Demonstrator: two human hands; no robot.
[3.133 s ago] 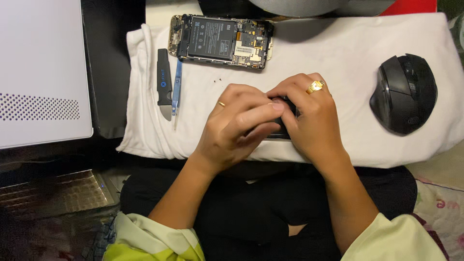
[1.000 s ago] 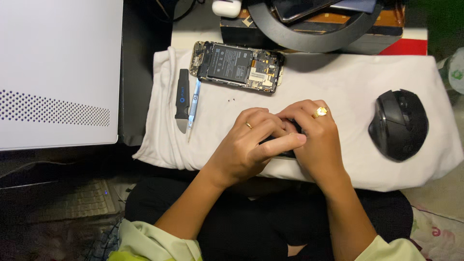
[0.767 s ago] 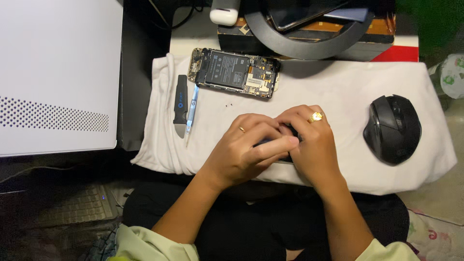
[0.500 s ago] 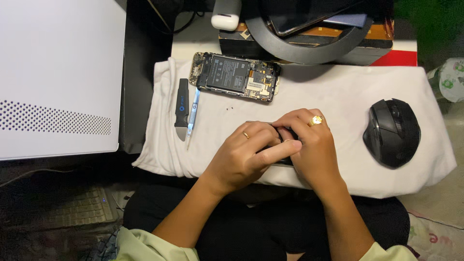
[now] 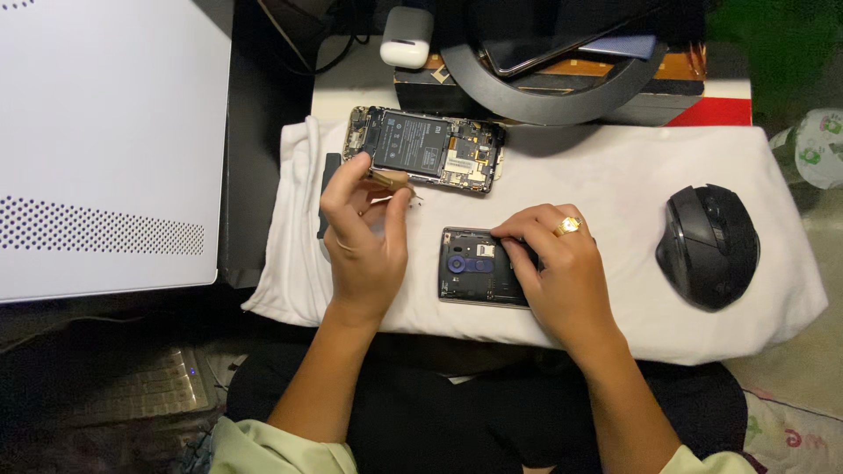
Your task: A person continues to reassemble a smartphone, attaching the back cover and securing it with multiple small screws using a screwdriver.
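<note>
A white perforated case point(image 5: 105, 149) fills the far left, well apart from the hands; the left hand point(image 5: 364, 233) is raised over the white cloth point(image 5: 615, 175), thumb and fingers pinched narrowly on a small brownish part point(image 5: 391, 180), too small to tell its kind; just above that pinch lies an opened phone point(image 5: 426, 149) with its battery and boards bare; a dark tool point(image 5: 327, 180) peeks out just left of the pinch, mostly hidden by the hand; to the right of the pinch, near but apart, a second opened phone point(image 5: 474, 266) lies flat on the cloth; the right hand point(image 5: 562, 272), ringed, rests fingers-down on its right part, pressing rather than grasping; well right of that hand sits a black mouse point(image 5: 709, 246); a dark ring lamp point(image 5: 562, 79) stands beyond.
</note>
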